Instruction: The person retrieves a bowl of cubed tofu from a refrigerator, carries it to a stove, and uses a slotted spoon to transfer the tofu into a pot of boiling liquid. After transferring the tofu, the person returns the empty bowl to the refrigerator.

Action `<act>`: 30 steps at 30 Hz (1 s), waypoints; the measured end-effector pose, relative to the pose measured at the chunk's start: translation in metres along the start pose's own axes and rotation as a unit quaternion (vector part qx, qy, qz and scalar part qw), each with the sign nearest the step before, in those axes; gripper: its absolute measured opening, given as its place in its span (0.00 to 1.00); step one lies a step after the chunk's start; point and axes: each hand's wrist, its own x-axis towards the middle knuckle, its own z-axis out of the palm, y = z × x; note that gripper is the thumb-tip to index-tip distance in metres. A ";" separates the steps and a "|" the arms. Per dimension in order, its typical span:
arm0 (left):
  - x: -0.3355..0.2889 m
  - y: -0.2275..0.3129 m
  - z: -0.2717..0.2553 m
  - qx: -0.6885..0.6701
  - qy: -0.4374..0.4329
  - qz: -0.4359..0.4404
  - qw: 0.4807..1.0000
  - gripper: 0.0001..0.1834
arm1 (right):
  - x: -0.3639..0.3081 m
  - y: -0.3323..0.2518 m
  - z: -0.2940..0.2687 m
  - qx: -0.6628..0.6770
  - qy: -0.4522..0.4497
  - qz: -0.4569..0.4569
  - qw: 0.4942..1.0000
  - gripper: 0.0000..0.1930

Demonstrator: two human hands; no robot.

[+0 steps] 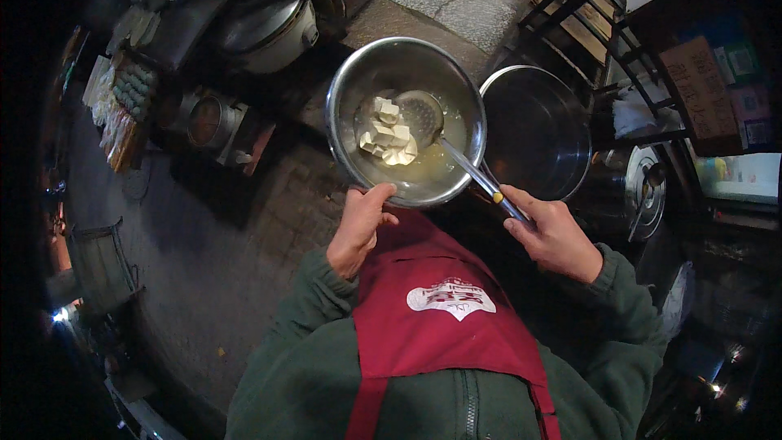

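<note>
My left hand (364,224) is closed on the near rim of a wide steel bowl (342,140), thumb over the edge. Inside the bowl, white tofu cubes (389,135) sit in a small heap at the left, with cloudy yellowish liquid below them. A perforated skimmer (421,116) has its round head in the bowl next to the tofu. Its metal handle slopes over the bowl's right rim to my right hand (550,232), whose fingers are wrapped round the end.
A large dark pot (542,134) stands right beside the bowl. A lidded cooker (269,31) is at the upper left, near a small burner with a pan (213,121). At the right are a black metal rack (603,24) and a round steel lid (645,193).
</note>
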 end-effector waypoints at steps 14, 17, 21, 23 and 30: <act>-0.004 0.007 0.006 -0.023 0.006 0.013 1.000 0.15 | -0.020 -0.014 -0.012 -0.041 -0.042 -0.025 0.998 0.27; -0.005 0.006 0.008 -0.036 0.003 0.044 0.998 0.14 | -0.019 -0.012 -0.018 -0.024 -0.017 -0.045 0.999 0.27; -0.009 0.005 0.007 -0.042 0.008 0.063 0.997 0.14 | -0.029 -0.014 -0.026 -0.136 0.064 -0.087 0.985 0.28; -0.010 0.004 0.006 -0.044 0.015 0.066 0.997 0.14 | -0.039 -0.019 -0.031 -0.187 0.111 -0.086 0.972 0.30; -0.012 0.019 0.001 -0.004 -0.036 0.065 0.997 0.13 | -0.027 -0.020 -0.047 -0.296 0.213 -0.135 0.921 0.34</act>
